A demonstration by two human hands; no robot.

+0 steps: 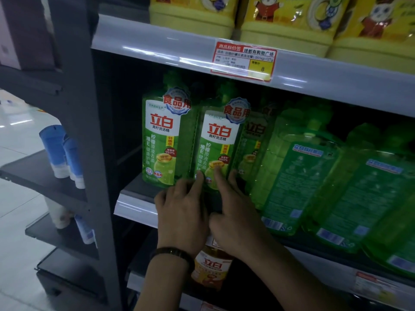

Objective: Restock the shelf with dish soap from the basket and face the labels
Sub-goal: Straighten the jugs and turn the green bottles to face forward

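While 2 bare hands meet at the foot of a green dish soap bottle (216,149) in the centre of the frame, we look slightly down at a dim shop shelf (134,209). We judge the touch is there to square this bottle up. Its white and red front label faces us, matching the neighbouring green bottle (160,142) to its left, and both stand upright near the shelf's front edge. To the right, more green bottles (298,182) lean and show their back labels, so we think those are not yet faced. The left hand (182,212) reaches up from the lower centre, back of the hand toward us, with a dark wristband (173,254) on the wrist. Its fingers are nearly straight, and the index fingertip (199,176) presses the bottle's lower left corner. The right hand (233,214) comes in from the lower right, forearm crossing the frame diagonally, with 2 straight fingers (217,176) laid on the bottle's lower front and right edge. Neither hand wraps round the bottle. Yellow bottles (190,14) and a red price tag (243,60) sit along the top of the frame.
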